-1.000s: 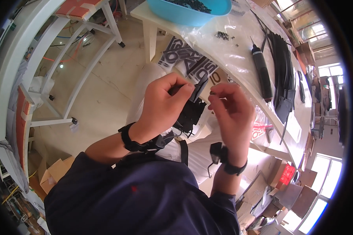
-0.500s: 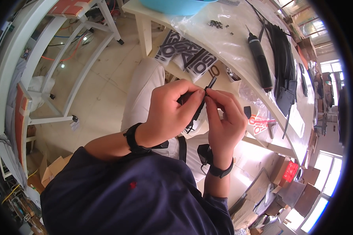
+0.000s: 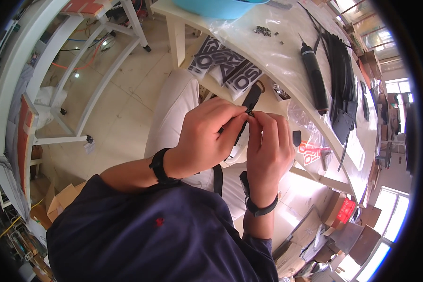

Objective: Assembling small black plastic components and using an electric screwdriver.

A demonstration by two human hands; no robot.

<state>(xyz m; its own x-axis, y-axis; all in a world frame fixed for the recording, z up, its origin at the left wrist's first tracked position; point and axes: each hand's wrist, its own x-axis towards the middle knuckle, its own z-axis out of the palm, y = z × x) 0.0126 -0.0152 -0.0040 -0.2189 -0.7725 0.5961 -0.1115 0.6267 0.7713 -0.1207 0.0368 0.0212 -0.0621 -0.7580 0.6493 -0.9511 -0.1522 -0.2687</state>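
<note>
My left hand (image 3: 207,131) and my right hand (image 3: 269,145) meet above my lap, fingertips pinched close together. Between them is a black strap-like piece (image 3: 252,97); its wide flat end sticks up past the fingers, and its lower part hangs behind my left hand. My left thumb and forefinger grip this piece. At the right fingertips sits a tiny part, too small to name and mostly covered by the fingers. Over on the table, to the right, lie a black pen-shaped electric screwdriver (image 3: 315,77) and a bundle of black straps (image 3: 340,75).
The pale table (image 3: 291,70) is covered with clear plastic and bears a pile of small screws (image 3: 262,31) and a blue basin (image 3: 221,7). Printed plastic bags (image 3: 225,68) lie on a shelf below. A white metal frame (image 3: 105,77) stands left; cardboard boxes (image 3: 357,235) are at lower right.
The black piece has turned, so its wide flat end now shows above my fingers. Both hands stay pinched together in nearly the same place, my right hand slightly lower. The view has shifted slightly.
</note>
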